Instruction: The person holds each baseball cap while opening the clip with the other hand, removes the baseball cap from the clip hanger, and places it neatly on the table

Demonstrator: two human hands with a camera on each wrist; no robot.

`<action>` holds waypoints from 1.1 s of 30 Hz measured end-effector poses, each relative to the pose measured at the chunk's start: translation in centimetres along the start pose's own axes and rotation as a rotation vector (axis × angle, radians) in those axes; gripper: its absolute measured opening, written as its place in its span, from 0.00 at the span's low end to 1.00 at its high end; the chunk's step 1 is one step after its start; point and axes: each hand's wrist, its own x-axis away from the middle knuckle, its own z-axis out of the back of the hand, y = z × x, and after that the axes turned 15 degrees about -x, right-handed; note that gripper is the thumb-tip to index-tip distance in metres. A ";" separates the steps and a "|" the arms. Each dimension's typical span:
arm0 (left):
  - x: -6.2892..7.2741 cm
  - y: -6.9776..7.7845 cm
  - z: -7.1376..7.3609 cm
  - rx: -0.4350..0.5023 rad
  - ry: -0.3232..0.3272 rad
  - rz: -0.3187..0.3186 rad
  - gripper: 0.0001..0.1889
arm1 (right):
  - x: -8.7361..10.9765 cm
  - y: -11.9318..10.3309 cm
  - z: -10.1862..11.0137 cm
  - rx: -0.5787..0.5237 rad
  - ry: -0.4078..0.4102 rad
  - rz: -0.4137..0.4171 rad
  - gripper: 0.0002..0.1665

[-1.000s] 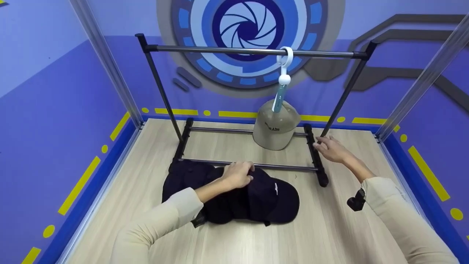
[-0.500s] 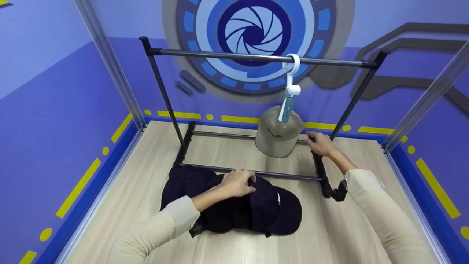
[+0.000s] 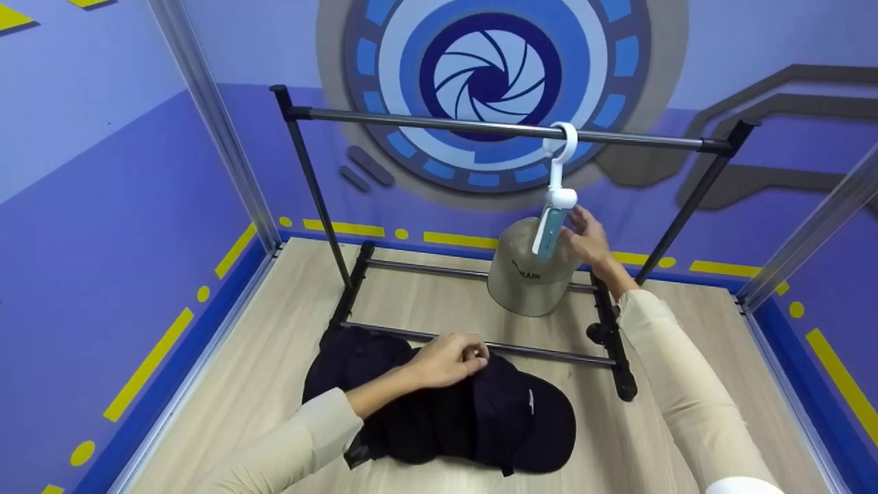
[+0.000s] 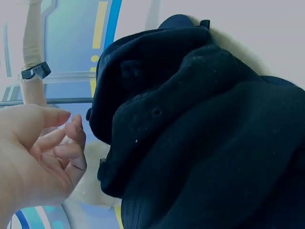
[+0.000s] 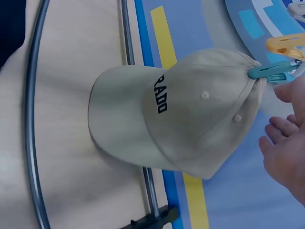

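A beige cap (image 3: 528, 285) hangs from a teal clip (image 3: 551, 232) on a white hook hanger (image 3: 562, 165). In the head view my right hand (image 3: 591, 240) is just right of the clip, fingers raised. The right wrist view shows that hand (image 5: 288, 152) with its thumb close to the teal clip (image 5: 267, 70); whether they touch I cannot tell. My left hand (image 3: 449, 360) is over a row of overlapping dark caps (image 3: 514, 425). In the left wrist view its fingers (image 4: 71, 152) curl loosely, holding nothing, beside the dark caps (image 4: 205, 124).
The hook hangs on the top bar (image 3: 439, 125) of a dark metal rack, whose lower front bar (image 3: 549, 353) runs behind the dark caps. An orange clip (image 5: 286, 45) is beside the teal one. Printed blue walls (image 3: 103, 206) enclose the wooden tabletop (image 3: 226, 343).
My right hand has moved from the rack's right side up and left to the clip. The left hand stays over the dark caps. The head view has shifted slightly.
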 end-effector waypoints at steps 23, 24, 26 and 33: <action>-6.9 -0.4 1.3 -0.055 0.037 0.018 0.09 | 0.9 -0.5 -1.6 0.080 0.034 -0.028 0.29; -7.6 -0.4 1.3 -0.065 0.050 0.025 0.08 | 0.9 -0.7 -1.7 0.074 0.040 -0.036 0.30; -8.9 -0.6 1.3 -0.081 0.070 0.050 0.08 | 1.2 -1.0 -2.0 0.054 0.054 -0.050 0.31; -13.3 -1.2 0.8 -0.147 0.097 0.169 0.25 | 3.4 -1.5 -3.4 -0.032 0.083 -0.115 0.28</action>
